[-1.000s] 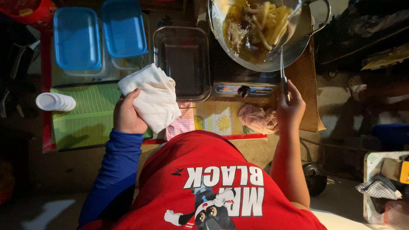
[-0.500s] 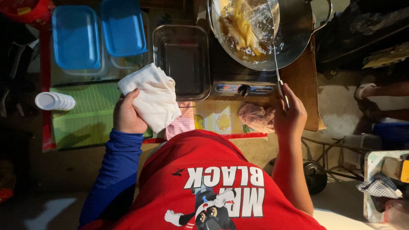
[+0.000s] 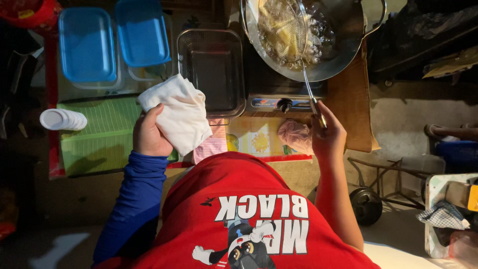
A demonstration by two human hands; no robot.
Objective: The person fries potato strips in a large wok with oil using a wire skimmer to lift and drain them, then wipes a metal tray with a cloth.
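My left hand (image 3: pixel 149 134) grips a white folded cloth (image 3: pixel 179 112) held over the table's near edge, beside an empty metal tray (image 3: pixel 211 69). My right hand (image 3: pixel 326 134) holds the thin metal handle of a wire skimmer (image 3: pixel 284 30). The skimmer's round mesh rests in a large steel wok (image 3: pixel 343 35) of bubbling oil, with pale strips of food in it. The wok sits on a small gas stove (image 3: pixel 279 102).
Two blue-lidded containers (image 3: pixel 87 45) stand at the far left with a stack of white cups (image 3: pixel 62 119) and a green mat (image 3: pixel 99 134) nearer. A pink cloth (image 3: pixel 296 135) lies by my right hand. Crates and clutter fill the floor at right.
The skimmer has swung left and lifted within the wok, carrying the food strips; my right hand shifted slightly. The left hand with the cloth stayed still.
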